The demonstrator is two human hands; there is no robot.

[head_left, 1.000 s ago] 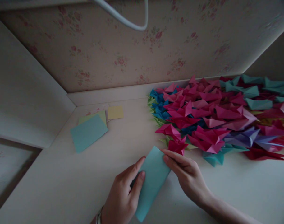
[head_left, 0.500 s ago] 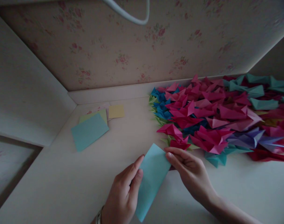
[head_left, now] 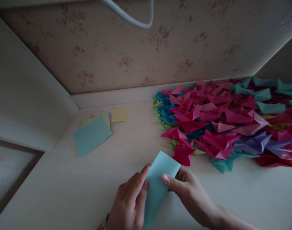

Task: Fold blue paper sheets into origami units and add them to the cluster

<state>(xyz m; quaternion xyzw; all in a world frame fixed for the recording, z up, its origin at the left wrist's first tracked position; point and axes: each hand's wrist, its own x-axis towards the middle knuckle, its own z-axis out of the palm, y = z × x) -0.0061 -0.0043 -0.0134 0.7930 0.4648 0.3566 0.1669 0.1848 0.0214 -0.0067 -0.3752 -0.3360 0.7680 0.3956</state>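
Note:
A light turquoise paper strip (head_left: 157, 188), which looks folded lengthwise, is held tilted above the white desk at the bottom middle. My left hand (head_left: 130, 199) grips its left edge, with the thumb and index finger closed against the paper. My right hand (head_left: 190, 191) pinches the strip from the right: the thumb lies on its face and the fingers are behind it, partly hidden. Just beyond my right hand lies a magenta folded paper piece (head_left: 183, 154), at the near edge of a large spread of folded paper pieces (head_left: 208, 115).
Left of centre on the white desk (head_left: 62, 185) lie a turquoise sheet (head_left: 92, 135), a green sheet (head_left: 107, 118) partly under it, and a small yellow paper (head_left: 119, 115). Flowered wallpaper (head_left: 136, 48) backs the desk. A white cable (head_left: 134, 20) hangs at the top.
My right hand has shifted from the strip's upper right corner down its right side, its thumb now on the paper's face. The strip's top has dipped slightly, uncovering more of the magenta piece.

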